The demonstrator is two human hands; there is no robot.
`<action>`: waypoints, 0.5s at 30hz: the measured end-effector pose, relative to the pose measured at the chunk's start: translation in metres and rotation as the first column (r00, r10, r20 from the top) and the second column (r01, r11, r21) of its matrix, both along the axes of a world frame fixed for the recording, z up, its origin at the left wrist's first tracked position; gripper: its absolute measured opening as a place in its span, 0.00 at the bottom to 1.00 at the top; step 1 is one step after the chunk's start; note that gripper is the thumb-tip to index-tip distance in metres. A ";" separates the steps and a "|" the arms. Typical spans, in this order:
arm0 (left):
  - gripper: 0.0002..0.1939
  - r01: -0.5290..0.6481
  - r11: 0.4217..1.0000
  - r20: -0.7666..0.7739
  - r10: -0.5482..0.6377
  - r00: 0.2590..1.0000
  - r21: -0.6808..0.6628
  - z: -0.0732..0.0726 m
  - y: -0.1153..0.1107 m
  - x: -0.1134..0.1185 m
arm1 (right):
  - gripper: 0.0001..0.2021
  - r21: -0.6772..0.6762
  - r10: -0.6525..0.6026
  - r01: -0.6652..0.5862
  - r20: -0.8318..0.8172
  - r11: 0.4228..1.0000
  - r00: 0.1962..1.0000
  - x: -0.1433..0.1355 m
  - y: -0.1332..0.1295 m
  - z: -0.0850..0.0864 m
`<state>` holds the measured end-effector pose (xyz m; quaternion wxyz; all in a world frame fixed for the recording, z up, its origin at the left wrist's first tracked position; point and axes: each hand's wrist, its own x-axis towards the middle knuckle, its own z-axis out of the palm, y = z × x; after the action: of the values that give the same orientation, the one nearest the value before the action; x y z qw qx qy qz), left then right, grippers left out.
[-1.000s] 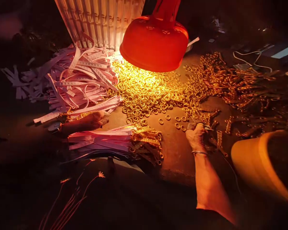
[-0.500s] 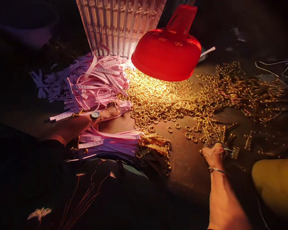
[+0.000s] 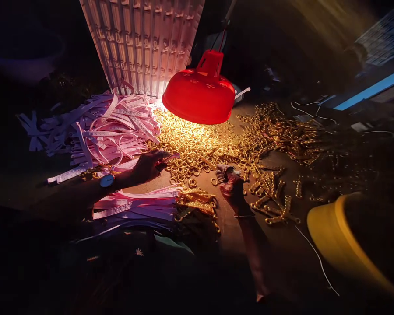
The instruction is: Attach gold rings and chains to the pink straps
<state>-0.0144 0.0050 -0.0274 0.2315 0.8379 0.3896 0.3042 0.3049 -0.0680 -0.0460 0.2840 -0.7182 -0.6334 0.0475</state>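
Note:
My left hand (image 3: 151, 166), with a round watch on its wrist, pinches a pink strap (image 3: 174, 156) whose tip sticks out towards the right. My right hand (image 3: 230, 181) is closed on a thin gold-coloured strip (image 3: 206, 163) pointing left at the strap's tip; a small gap lies between the two. Pale wrapping shows about the right fingertips. Below my left hand lies a bundle of pink straps (image 3: 134, 203) with gold-coloured pieces (image 3: 198, 202) at their right ends. Gold-coloured rings (image 3: 184, 170) are heaped just behind both hands.
A red lamp shade (image 3: 200, 96) hangs low over the rings. Behind the left hand is a pile of pink straps (image 3: 111, 122), backed by a ribbed panel (image 3: 141, 43). Several gold strips (image 3: 279, 197) lie right of my right hand, near a yellow tub (image 3: 328, 232) and a white cord (image 3: 318, 258).
My right hand has moved left from the loose gold strips, bringing one along. My left hand has lifted a pink strap's end off the table. The view has shifted right.

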 end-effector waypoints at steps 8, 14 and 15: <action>0.09 0.145 0.799 0.196 -0.034 0.980 -0.583 -0.042 -0.007 0.012 | 0.17 -0.069 0.507 -0.660 -0.582 0.748 0.636 -0.127 0.041 0.001; 0.09 0.252 0.679 0.429 0.103 0.897 -0.690 -0.060 0.002 0.013 | 0.13 -0.063 0.451 -0.467 -0.176 0.882 0.875 -0.090 0.121 -0.016; 0.09 0.263 0.661 0.454 0.132 0.881 -0.702 -0.058 0.002 0.014 | 0.10 -0.036 0.359 -0.363 -0.073 0.931 0.930 -0.083 0.138 -0.019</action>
<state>0.0001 0.0066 -0.0857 0.6521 0.5828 0.3801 0.3011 0.2223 0.0704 -0.0653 0.2733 -0.5944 -0.7437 0.1377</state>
